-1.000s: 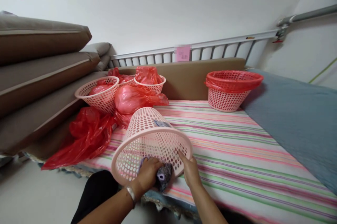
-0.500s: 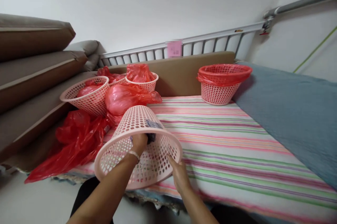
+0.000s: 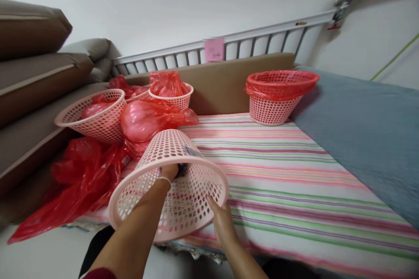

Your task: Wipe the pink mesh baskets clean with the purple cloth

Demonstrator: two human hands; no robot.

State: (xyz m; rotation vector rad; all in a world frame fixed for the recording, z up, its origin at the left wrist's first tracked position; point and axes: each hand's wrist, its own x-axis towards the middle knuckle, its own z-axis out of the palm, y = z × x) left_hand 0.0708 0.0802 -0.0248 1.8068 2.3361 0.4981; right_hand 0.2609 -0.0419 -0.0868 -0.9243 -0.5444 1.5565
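Note:
A pink perforated plastic basket lies on its side near the bed's front edge, its mouth toward me. My left hand reaches inside, closed on a dark cloth against the basket's inner wall. Its fingertips are hidden. At the right of the mouth, my right hand grips the rim, with the thumb inside and the other fingers out of sight. A greyish patch, perhaps a label, shows on the basket's outer side.
Pink baskets holding red plastic bags stand at the back left, with a filled red bag and a crumpled red bag before them. A red-lined basket stands back right. Stacked cushions border the left.
The view has shifted slightly. My left hand has moved a little across the basket's inside with the cloth, while my right hand keeps its grip on the rim.

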